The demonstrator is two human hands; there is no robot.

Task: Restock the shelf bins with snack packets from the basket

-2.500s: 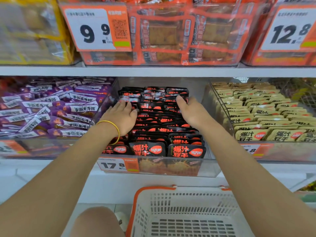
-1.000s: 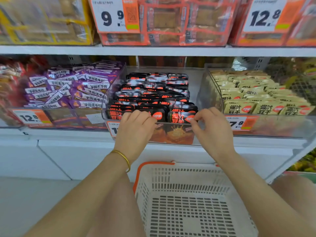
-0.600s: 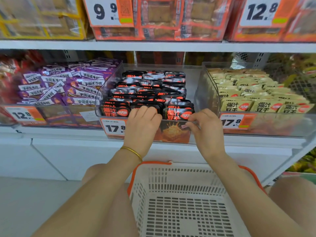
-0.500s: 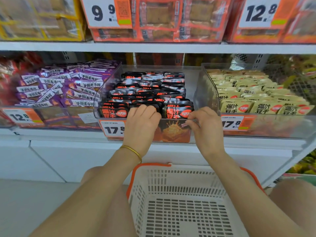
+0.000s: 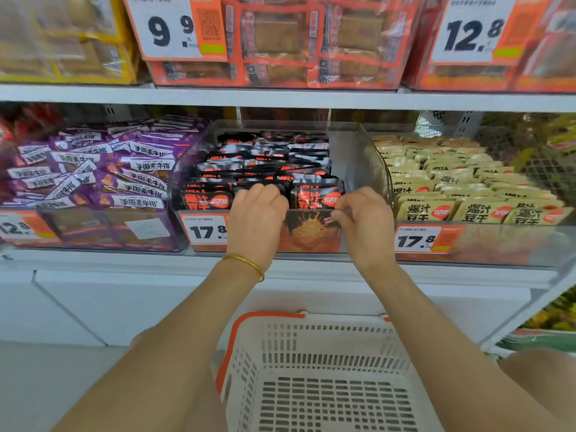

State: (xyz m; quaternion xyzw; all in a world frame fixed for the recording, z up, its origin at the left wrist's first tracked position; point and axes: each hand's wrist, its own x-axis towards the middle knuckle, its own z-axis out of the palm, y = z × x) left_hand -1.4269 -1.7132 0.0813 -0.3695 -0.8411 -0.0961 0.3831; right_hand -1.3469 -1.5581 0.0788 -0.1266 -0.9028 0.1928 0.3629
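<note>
- My left hand (image 5: 257, 219) is at the front wall of the middle bin (image 5: 369, 169). Its fingers are curled over the rim and down onto the front-row black packets (image 5: 318, 198).
- My right hand (image 5: 363, 222) is at the same rim, further right, with fingers curled and tips drawn together by the corner of the front right packet. I cannot tell whether they nip the packet or the clear rim.
- The two hands are apart, with one packet face showing between them.
- Open room: a bare strip runs along the bin's right wall, beside the black rows. There is also a gap between the bin tops and the upper shelf (image 5: 280, 98).
- The basket (image 5: 268, 316) sits low, straight under my forearms and close to the shelf front, its slotted white bottom in plain view.
- The purple packets (image 5: 140, 185) lie heaped in the bin to the left, their wall touching the middle bin's. The tan packets (image 5: 452, 188) stand in neat rows in the bin to the right.
- Counts: three clear bins on this shelf and one basket.
- Two black packet faces show in the front row, with my left hand covering the spot between them. Three tan faces show in their front row.
- Five price tags (image 5: 205, 232) — two above, three below.
- One gold bangle (image 5: 246, 263) is on my left wrist.
</note>
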